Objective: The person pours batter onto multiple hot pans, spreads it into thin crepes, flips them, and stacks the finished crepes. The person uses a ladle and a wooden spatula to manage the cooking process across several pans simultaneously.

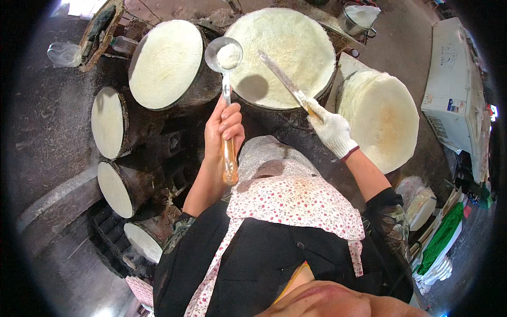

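Note:
My left hand (225, 125), bare, is closed round the wooden handle of a metal ladle (212, 55). White batter or dough lies in the ladle's bowl, raised near the left edge of a large round griddle covered by a pale flatbread sheet (293, 47). A white knitted glove covers my right hand (330, 126), which grips a long flat spatula (277, 73) dusted with white; its blade extends over that same sheet. Whether the blade touches the sheet I cannot tell. To the right of my gloved hand stands a stack of round flatbread sheets (386, 119).
A second large covered griddle (166, 63) stands at the left, and several smaller ones (107, 123) curve down beside me. A metal pot (352, 23) is at the upper right. A white appliance (447, 87) stands far right. A plastic bottle (65, 54) lies upper left.

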The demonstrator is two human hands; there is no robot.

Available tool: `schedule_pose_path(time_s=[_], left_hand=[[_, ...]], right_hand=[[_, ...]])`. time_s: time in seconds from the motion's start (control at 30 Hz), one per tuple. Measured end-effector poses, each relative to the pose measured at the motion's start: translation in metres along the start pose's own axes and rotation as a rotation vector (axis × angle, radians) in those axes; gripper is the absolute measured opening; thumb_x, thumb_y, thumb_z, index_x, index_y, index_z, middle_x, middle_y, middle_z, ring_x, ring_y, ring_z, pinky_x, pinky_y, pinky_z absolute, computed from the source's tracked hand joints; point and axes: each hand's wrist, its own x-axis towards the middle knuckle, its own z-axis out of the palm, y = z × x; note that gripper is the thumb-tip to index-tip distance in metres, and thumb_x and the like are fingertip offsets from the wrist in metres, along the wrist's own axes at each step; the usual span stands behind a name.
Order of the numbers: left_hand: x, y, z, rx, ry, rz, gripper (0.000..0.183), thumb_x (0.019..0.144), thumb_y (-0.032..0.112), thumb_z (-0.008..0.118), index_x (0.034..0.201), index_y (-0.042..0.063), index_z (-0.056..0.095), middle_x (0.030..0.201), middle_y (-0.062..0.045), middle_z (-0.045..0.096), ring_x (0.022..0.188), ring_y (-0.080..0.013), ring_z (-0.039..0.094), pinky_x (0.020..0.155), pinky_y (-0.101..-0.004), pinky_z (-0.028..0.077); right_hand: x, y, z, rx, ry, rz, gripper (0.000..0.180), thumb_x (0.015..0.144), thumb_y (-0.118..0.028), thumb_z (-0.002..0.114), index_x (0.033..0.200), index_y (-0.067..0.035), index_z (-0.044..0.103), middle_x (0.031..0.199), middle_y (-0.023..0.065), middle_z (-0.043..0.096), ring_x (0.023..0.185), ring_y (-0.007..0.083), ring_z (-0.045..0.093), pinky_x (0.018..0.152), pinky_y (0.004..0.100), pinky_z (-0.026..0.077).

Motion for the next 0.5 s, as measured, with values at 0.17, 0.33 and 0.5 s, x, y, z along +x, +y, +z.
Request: schedule_pose_path(time_s=[0.17, 0.33, 0.5], left_hand=[[-0.032, 0.003, 0.003, -0.022, 0.108, -0.002, 0.037, 0.118, 0.016, 0.037, 0.15, 0.0, 0.045, 0.082, 0.001, 0.04, 0.053, -0.0016, 0.039, 0.041, -0.0167, 0.043], [-0.055, 0.004, 0.007, -0.078, 0.082, 0.012, 0.038, 0.118, 0.014, 0.037, 0.152, -0.003, 0.044, 0.085, -0.001, 0.041, 0.055, -0.0021, 0.041, 0.042, -0.016, 0.044], [-0.074, 0.006, 0.011, -0.085, 0.091, 0.014, 0.04, 0.118, 0.012, 0.035, 0.155, -0.004, 0.04, 0.085, -0.002, 0.041, 0.057, -0.0032, 0.043, 0.045, -0.0166, 0.047]], right_hand=[[0.036, -0.003, 0.005, 0.418, 0.24, -0.01, 0.045, 0.102, -0.024, 0.07, 0.147, -0.016, 0.065, 0.138, 0.0156, 0.071, 0.126, 0.0242, 0.07, 0.106, 0.0324, 0.053], [0.031, -0.014, 0.018, 0.209, -0.03, 0.018, 0.046, 0.103, -0.03, 0.07, 0.146, -0.014, 0.065, 0.14, 0.0147, 0.07, 0.127, 0.0227, 0.069, 0.106, 0.0304, 0.052], [0.027, 0.031, 0.054, 0.423, 0.248, -0.001, 0.049, 0.1, -0.029, 0.072, 0.148, -0.025, 0.063, 0.137, 0.0107, 0.071, 0.122, 0.0279, 0.071, 0.101, 0.0355, 0.055]])
